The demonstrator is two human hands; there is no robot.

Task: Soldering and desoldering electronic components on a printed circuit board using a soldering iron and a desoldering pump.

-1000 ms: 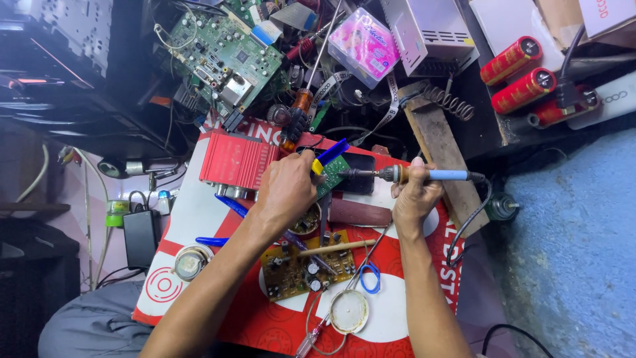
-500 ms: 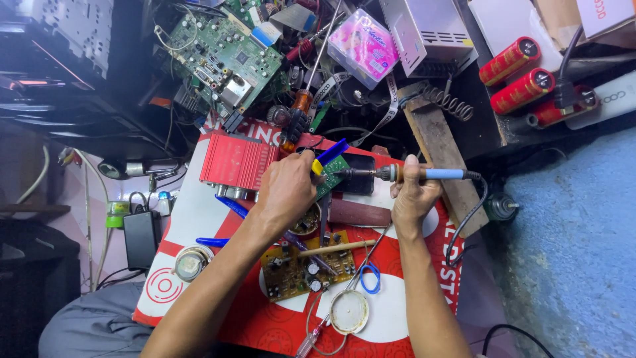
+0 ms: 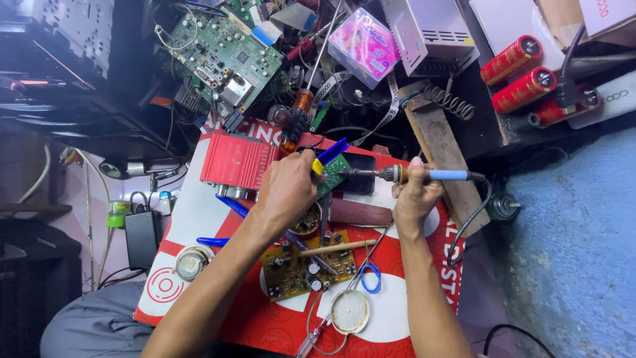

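Low in the frame lies a brown circuit board, above it the left hand grips a small green board at centre, the right hand clasps a blue-handled soldering iron, its tip touching that board, and red cylinders sit upper right.

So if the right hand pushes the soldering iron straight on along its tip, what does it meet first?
The right hand points the soldering iron leftward. Its tip sits at the small green circuit board held by the left hand, so the board comes first, though depth is unclear.
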